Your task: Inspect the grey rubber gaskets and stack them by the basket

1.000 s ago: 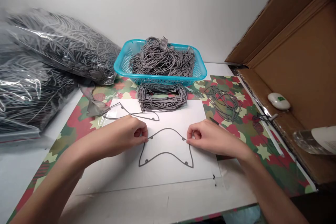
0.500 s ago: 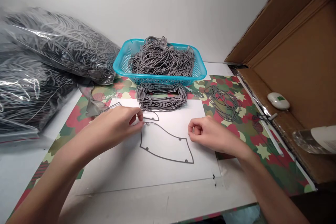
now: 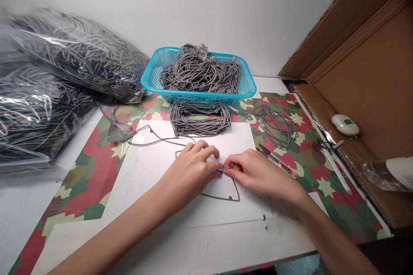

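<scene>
A thin grey rubber gasket (image 3: 235, 190), a closed wavy outline with small tabs, lies on a white sheet (image 3: 145, 197). My left hand (image 3: 196, 165) reaches across it, thumb and forefinger pinched at its upper right corner, covering much of the outline. My right hand (image 3: 253, 171) meets it there, fingertips closed on the same corner and almost touching the left ones. What exactly sits between the fingertips is mostly hidden. Another grey gasket (image 3: 146, 142) lies behind my left hand. Right beside my right hand are tweezers (image 3: 279, 161).
A blue basket (image 3: 150, 71) heaped with grey gaskets stands at the back, a stacked gasket bundle (image 3: 200, 129) before it. Loose gaskets (image 3: 279, 126) lie to its right. Filled plastic bags (image 3: 80, 56) crowd the left; a cardboard wall (image 3: 364, 56) and white oval object (image 3: 345, 125) are right.
My left hand has moved right, from the gasket's upper left corner to its upper right corner. My right hand has shifted slightly left, and the tweezers beside it now show.
</scene>
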A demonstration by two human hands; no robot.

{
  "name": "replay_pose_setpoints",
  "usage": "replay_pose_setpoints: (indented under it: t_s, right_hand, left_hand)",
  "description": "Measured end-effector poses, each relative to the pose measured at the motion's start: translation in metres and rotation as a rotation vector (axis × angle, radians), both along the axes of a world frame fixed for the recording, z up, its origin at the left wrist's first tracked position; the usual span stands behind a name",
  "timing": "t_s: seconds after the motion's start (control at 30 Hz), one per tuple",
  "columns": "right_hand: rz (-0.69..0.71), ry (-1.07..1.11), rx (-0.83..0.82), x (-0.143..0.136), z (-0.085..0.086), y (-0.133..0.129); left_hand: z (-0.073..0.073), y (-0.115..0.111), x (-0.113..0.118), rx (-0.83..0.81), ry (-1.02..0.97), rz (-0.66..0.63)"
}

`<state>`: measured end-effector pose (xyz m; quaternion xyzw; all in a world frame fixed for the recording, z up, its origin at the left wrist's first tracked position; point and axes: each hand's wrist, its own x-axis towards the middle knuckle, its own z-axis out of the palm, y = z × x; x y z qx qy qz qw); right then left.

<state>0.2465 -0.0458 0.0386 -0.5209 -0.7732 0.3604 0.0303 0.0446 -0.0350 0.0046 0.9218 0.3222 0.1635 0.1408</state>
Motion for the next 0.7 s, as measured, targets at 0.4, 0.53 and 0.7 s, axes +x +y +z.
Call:
replay_pose_setpoints:
  t_s: [0.4,0.53,0.7]
  right_hand:
    - [-0.156,0.55,-0.166,0.01,0.017,0.001]
    - [-0.153,0.683,-0.28,0.01,0.021,-0.001]
    - [-0.187,0.782,-0.354,0.009,0.021,-0.002]
  left_hand:
    - [0.022,0.0,-0.001,-0.326,-0.524,0.048]
    - [0.031,-0.001,-0.002,-0.421,-0.614,0.064]
    - [0.033,-0.003,-0.002,-0.458,-0.665,0.057]
